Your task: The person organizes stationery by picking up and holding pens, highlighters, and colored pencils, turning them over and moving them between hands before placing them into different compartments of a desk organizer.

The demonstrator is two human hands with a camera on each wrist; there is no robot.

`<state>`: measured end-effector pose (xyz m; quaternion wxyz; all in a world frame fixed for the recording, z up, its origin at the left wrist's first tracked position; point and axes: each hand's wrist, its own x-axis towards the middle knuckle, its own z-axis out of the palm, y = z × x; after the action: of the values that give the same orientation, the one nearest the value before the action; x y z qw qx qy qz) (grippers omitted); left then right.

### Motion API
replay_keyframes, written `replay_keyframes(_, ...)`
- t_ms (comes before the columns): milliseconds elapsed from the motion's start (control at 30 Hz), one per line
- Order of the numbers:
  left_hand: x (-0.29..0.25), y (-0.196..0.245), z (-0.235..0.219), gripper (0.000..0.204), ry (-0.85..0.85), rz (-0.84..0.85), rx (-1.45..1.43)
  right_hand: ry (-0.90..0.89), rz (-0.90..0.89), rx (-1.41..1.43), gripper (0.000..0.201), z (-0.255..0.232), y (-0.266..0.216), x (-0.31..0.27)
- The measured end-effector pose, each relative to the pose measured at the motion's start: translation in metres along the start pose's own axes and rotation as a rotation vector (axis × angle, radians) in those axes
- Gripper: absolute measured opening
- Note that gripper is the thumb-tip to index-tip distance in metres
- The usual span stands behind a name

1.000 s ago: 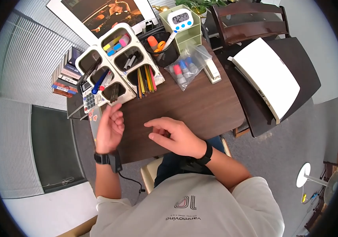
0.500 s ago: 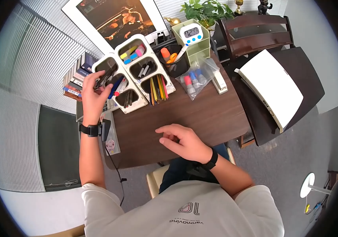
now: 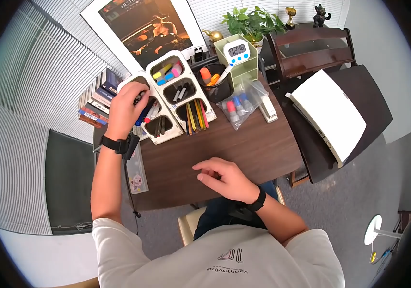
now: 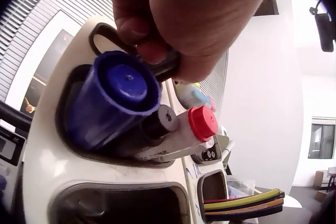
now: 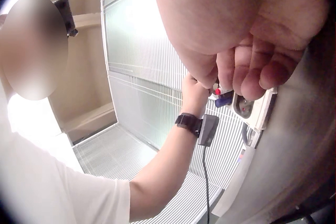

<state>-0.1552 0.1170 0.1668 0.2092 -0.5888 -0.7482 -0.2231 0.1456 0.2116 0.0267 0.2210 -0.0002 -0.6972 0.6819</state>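
My left hand [image 3: 128,105] is over the back left compartment of the white desk organizer [image 3: 171,133], its fingers curled round a dark slender thing [image 4: 167,66]. The hand hides most of that thing, and I cannot tell its kind. Just below the fingers in the left wrist view, a thick blue marker [image 4: 118,90], a black-capped pen [image 4: 160,121] and a red-capped marker [image 4: 202,123] lean in the neighbouring compartment. My right hand [image 3: 227,179] hovers above the front of the desk with loosely bent fingers and nothing in them.
Coloured pencils [image 3: 197,116] poke out of the organizer's front right compartment. A black mesh cup [image 3: 220,91], a plastic bag of markers [image 3: 244,103] and a white stapler [image 3: 268,109] stand to the right. Books [image 3: 98,98] are stacked at the left; a clear case [image 3: 136,170] lies at the left edge.
My left hand has moved from the desk's left front up to the organizer and closed its fingers on the dark thing in the back left compartment. My right hand keeps its pose.
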Motion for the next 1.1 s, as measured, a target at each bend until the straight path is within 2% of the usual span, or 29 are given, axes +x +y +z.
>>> replay_keyframes(33,-0.001,0.000,0.000,0.018,0.000,0.000,0.000,0.000,0.000,0.000,0.024,0.000,0.000,0.000)
replay_keyframes(100,-0.003,0.002,0.000,0.014,0.144,0.002,-0.002,0.000,0.007,-0.009,0.024,0.000,-0.001,0.000)
replay_keyframes(167,-0.022,-0.006,-0.007,0.012,0.336,-0.314,-0.145,0.004,-0.007,-0.019,0.023,-0.001,-0.001,0.000)
replay_keyframes(233,-0.038,-0.002,-0.015,0.016,0.602,-0.472,-0.505,0.010,-0.023,-0.026,0.023,-0.001,-0.001,0.000)
replay_keyframes(267,-0.048,0.010,-0.022,0.017,0.761,-0.620,-0.543,0.001,-0.024,-0.027,0.023,-0.001,0.000,0.000)
replay_keyframes(300,-0.053,0.023,-0.027,0.016,0.941,-0.602,-0.605,-0.009,-0.025,-0.028,0.023,-0.001,0.000,0.000)
replay_keyframes(333,-0.075,0.022,-0.036,0.015,1.006,-0.617,-0.803,-0.008,-0.024,-0.025,0.023,-0.002,0.001,0.000)
replay_keyframes(367,-0.093,0.036,-0.043,0.016,0.965,-0.537,-1.026,-0.045,-0.021,-0.058,0.027,-0.003,0.002,0.000)
replay_keyframes(400,-0.100,0.064,-0.040,0.018,1.108,-0.633,-1.311,-0.082,-0.012,-0.091,0.031,-0.003,0.001,-0.002)
replay_keyframes(433,-0.135,0.062,-0.030,0.020,0.916,-0.622,-1.847,-0.077,0.006,-0.090,0.031,-0.001,-0.002,0.000)
replay_keyframes(467,-0.145,0.085,-0.013,0.023,0.926,-0.847,-1.896,-0.083,-0.007,-0.078,0.036,0.000,-0.007,0.002)
replay_keyframes(500,-0.153,0.112,0.003,0.023,0.749,-0.933,-2.121,-0.085,-0.009,-0.074,0.041,0.001,-0.011,0.001)
replay_keyframes(533,-0.147,0.148,0.017,0.024,0.720,-1.168,-2.086,-0.064,0.033,-0.091,0.041,0.005,-0.009,0.002)
replay_keyframes(567,-0.163,0.161,0.036,0.025,0.484,-1.075,-2.246,0.052,-0.132,-0.048,0.047,0.012,-0.004,0.005)
replay_keyframes(600,-0.157,0.188,0.048,0.026,0.458,-1.306,-2.132,0.169,-0.302,-0.016,0.053,0.013,-0.001,0.004)
replay_keyframes(633,-0.149,0.210,0.056,0.028,0.414,-1.512,-1.995,0.135,-0.230,0.006,0.044,0.005,-0.011,0.001)
replay_keyframes(667,-0.153,0.213,0.065,0.028,0.364,-1.533,-2.021,0.178,-0.211,0.114,0.036,0.008,-0.007,-0.001)
replay_keyframes(700,-0.160,0.210,0.074,0.031,0.164,-1.379,-2.219,0.217,-0.202,0.226,0.029,0.009,-0.003,-0.003)
replay_keyframes(733,-0.159,0.210,0.078,0.034,-0.033,-1.196,-2.396,0.240,-0.195,0.208,0.029,0.005,-0.007,-0.008)
replay_keyframes(767,-0.156,0.214,0.078,0.034,-0.060,-1.196,-2.409,0.232,-0.042,0.366,0.023,0.002,-0.015,-0.012)
replay_keyframes(800,-0.143,0.223,0.071,0.036,-0.054,-1.270,-2.178,0.218,0.108,0.524,0.021,-0.002,-0.022,-0.014)
replay_keyframes(833,-0.136,0.228,0.068,0.039,-0.042,-1.325,-1.943,0.228,0.107,0.513,0.021,-0.007,-0.027,-0.014)
replay_keyframes(867,-0.151,0.211,0.074,0.042,-0.116,-1.190,-1.975,0.276,0.068,0.322,0.020,-0.013,-0.030,-0.013)
replay_keyframes(900,-0.148,0.209,0.071,0.042,-0.123,-1.190,-1.982,0.319,0.032,0.133,0.020,-0.019,-0.032,-0.012)
replay_keyframes(933,-0.144,0.209,0.065,0.043,-0.043,-1.102,-1.681,0.383,-0.075,0.055,0.022,-0.021,-0.028,-0.007)
replay_keyframes(967,-0.143,0.207,0.061,0.045,0.032,-1.010,-1.380,0.381,-0.068,0.055,0.022,-0.024,-0.026,-0.007)
replay_keyframes(1000,-0.146,0.200,0.062,0.050,0.088,-0.884,-1.303,0.340,-0.034,-0.023,0.023,-0.026,-0.022,-0.007)
replay_keyframes(1033,-0.147,0.196,0.062,0.050,0.099,-0.900,-1.299,0.292,0.000,-0.098,0.024,-0.026,-0.020,-0.007)
replay_keyframes(1100,-0.137,0.190,0.061,0.056,0.013,-0.334,-0.904,0.232,0.056,-0.113,0.023,-0.023,-0.015,-0.008)
